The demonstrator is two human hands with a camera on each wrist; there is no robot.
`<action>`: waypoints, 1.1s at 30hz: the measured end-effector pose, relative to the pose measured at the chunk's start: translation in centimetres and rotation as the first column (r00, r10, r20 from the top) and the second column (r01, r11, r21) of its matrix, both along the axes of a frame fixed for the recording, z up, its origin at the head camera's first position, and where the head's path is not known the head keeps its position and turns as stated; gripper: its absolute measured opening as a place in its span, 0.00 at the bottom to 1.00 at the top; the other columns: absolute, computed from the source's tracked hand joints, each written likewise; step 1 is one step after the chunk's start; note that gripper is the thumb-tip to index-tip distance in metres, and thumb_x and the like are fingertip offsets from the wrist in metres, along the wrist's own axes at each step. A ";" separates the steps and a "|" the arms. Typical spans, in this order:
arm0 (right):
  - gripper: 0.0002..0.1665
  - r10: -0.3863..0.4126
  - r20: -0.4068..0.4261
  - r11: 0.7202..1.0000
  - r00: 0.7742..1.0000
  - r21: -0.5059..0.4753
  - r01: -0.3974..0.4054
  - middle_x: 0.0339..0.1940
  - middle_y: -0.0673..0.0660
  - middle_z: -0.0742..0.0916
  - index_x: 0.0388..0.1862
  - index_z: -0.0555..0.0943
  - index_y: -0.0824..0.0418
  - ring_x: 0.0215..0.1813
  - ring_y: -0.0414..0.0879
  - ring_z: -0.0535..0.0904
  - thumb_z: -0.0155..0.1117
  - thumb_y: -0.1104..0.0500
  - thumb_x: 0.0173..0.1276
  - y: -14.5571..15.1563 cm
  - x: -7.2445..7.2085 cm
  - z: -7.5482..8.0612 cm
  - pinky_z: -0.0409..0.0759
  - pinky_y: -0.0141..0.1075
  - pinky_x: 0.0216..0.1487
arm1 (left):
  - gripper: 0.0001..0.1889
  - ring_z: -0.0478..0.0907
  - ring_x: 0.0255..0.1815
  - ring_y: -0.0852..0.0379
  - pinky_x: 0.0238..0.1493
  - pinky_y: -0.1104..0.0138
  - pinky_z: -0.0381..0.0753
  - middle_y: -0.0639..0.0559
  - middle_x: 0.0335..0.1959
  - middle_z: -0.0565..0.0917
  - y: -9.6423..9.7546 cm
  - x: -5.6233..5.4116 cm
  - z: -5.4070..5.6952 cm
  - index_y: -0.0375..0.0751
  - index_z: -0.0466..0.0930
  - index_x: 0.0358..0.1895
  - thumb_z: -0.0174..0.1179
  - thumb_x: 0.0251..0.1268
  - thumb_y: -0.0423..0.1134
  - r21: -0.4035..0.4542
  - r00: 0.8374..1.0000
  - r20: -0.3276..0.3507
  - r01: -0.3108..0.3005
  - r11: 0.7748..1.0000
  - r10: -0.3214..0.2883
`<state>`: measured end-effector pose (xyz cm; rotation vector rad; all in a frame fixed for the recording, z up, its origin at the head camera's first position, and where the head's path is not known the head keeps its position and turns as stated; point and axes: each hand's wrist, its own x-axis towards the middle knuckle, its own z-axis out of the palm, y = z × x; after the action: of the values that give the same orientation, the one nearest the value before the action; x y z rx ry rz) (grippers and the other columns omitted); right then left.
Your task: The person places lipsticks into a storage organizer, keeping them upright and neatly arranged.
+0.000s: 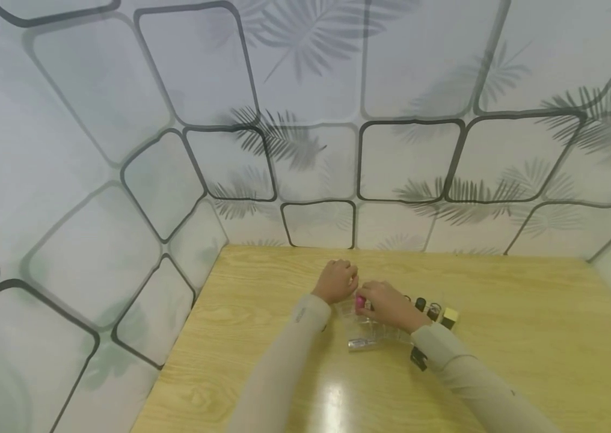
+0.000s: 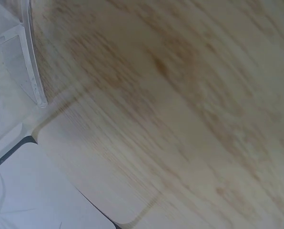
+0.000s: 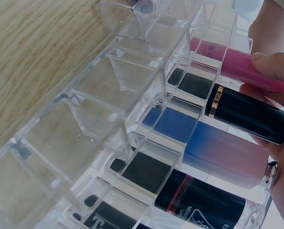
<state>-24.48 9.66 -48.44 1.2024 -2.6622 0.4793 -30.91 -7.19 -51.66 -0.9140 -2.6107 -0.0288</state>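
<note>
A clear compartment organizer (image 1: 346,310) stands on the wooden table, its row of lipsticks upright in the slots. My right hand (image 1: 390,305) pinches a pink lipstick tube (image 3: 249,70) between thumb and fingers; its lower end sits inside an organizer slot. Beside it in the right wrist view are a black lipstick with a gold band (image 3: 254,117), a blue-to-pink tube (image 3: 223,152) and a black tube with a red line (image 3: 204,200). At the organizer's back left corner is my left hand (image 1: 336,281), fingers loosely curled, nothing visible in them.
A tube with a silver end (image 1: 361,344) lies in front of the organizer. A gold-topped black lipstick (image 1: 448,317) stands at the row's right end. Empty-looking compartments (image 3: 92,81) form the organizer's front row. A patterned wall covering (image 1: 319,225) rises behind the table (image 1: 527,337).
</note>
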 end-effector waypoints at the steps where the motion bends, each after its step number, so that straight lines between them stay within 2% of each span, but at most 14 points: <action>1: 0.08 0.000 -0.005 1.000 1.000 0.004 0.001 0.26 0.46 0.80 0.26 0.78 0.54 0.29 0.37 0.74 0.71 0.56 0.54 0.0 0.0 0.0 0.77 0.39 0.40 | 0.09 0.75 0.31 0.61 0.42 0.68 0.76 0.57 0.28 0.79 0.0 0.0 0.0 0.48 0.78 0.31 0.49 0.65 0.44 -0.001 1.000 -0.003 0.002 1.000 -0.002; 7: 0.09 -0.016 -0.020 1.000 1.000 0.008 0.016 0.25 0.46 0.80 0.26 0.77 0.53 0.28 0.37 0.72 0.70 0.54 0.55 0.0 -0.2 -0.2 0.76 0.40 0.39 | 0.08 0.76 0.30 0.60 0.42 0.67 0.76 0.57 0.28 0.79 0.0 0.1 0.0 0.48 0.77 0.32 0.51 0.64 0.43 -0.002 1.000 -0.021 0.003 1.000 -0.003; 15: 0.10 -0.043 -0.080 0.999 0.996 0.001 0.044 0.28 0.48 0.82 0.29 0.78 0.54 0.29 0.39 0.74 0.70 0.52 0.55 0.2 -0.1 -0.2 0.77 0.39 0.39 | 0.07 0.77 0.33 0.60 0.43 0.66 0.77 0.56 0.30 0.80 0.0 0.3 0.1 0.48 0.77 0.36 0.51 0.65 0.45 -0.071 0.998 -0.069 -0.012 0.997 0.007; 19: 0.16 -0.064 -0.147 0.998 0.987 -0.015 0.063 0.35 0.52 0.85 0.39 0.81 0.58 0.36 0.45 0.79 0.71 0.53 0.53 0.4 0.6 0.3 0.79 0.43 0.45 | 0.09 0.78 0.34 0.59 0.42 0.66 0.77 0.56 0.31 0.81 0.0 0.3 0.0 0.48 0.78 0.37 0.52 0.64 0.46 -0.080 0.994 -0.105 -0.026 0.996 0.017; 22: 0.20 -0.071 -0.223 0.997 0.972 -0.028 0.066 0.38 0.55 0.85 0.44 0.81 0.61 0.40 0.48 0.80 0.72 0.55 0.53 0.6 1.4 0.8 0.79 0.46 0.48 | 0.10 0.78 0.34 0.59 0.42 0.66 0.78 0.56 0.31 0.81 0.0 0.3 -0.2 0.48 0.79 0.38 0.51 0.64 0.47 -0.079 0.992 -0.124 -0.037 0.996 0.027; 29: 0.18 -0.043 -0.351 0.996 0.935 -0.087 0.013 0.36 0.54 0.84 0.39 0.81 0.61 0.38 0.48 0.80 0.73 0.59 0.49 0.9 3.5 1.4 0.79 0.45 0.46 | 0.11 0.78 0.32 0.60 0.41 0.67 0.78 0.56 0.31 0.82 0.0 0.3 -0.2 0.47 0.80 0.38 0.52 0.63 0.48 -0.081 0.989 -0.147 -0.046 0.996 0.034; 33: 0.21 -0.015 -0.385 0.996 0.923 -0.086 -0.020 0.34 0.53 0.83 0.38 0.80 0.61 0.37 0.46 0.80 0.76 0.59 0.44 0.9 4.5 1.1 0.80 0.41 0.41 | 0.12 0.78 0.33 0.59 0.42 0.67 0.78 0.55 0.31 0.82 0.1 0.5 0.2 0.47 0.81 0.38 0.51 0.64 0.47 -0.087 0.993 -0.113 -0.053 0.995 0.043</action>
<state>-19.96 10.56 -47.39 1.1381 -2.2817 0.3164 -30.45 -7.06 -51.49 -0.8564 -2.5467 0.1494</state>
